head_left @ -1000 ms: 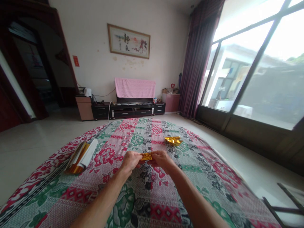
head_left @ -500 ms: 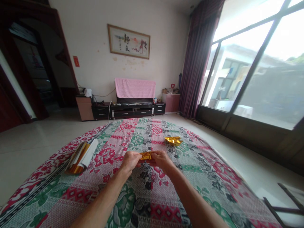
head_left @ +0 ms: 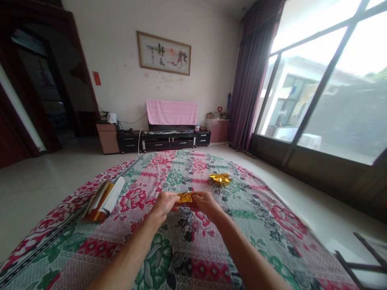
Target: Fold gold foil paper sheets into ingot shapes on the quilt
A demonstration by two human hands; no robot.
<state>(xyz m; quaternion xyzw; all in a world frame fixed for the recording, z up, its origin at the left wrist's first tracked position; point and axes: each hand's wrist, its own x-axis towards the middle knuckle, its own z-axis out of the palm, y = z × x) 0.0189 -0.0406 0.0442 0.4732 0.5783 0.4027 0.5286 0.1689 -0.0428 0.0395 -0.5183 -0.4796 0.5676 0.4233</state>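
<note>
A small folded piece of gold foil paper [head_left: 185, 197] is stretched level between my two hands, just above the patterned cloth. My left hand [head_left: 166, 201] pinches its left end, fingers closed. The right end is gripped by my right hand [head_left: 205, 200], thumb on top and fingers curled beneath. Both ends of the paper are hidden by the fingers. Beyond my right hand, folded gold foil pieces [head_left: 220, 179] lie on the cloth. To the left rests a loosely curled stack of gold and white paper sheets [head_left: 105, 199].
A floral cloth [head_left: 163, 249] in red, green and grey covers the round table. Past it stand a low black cabinet [head_left: 169, 143] and a screen draped in a pink cloth [head_left: 172, 112]. A dark metal frame [head_left: 363, 264] is at lower right, beside the table.
The hands keep nearly the same place, both still gripping the gold foil paper. Its visible surface has tilted and creased slightly differently between the fingers.
</note>
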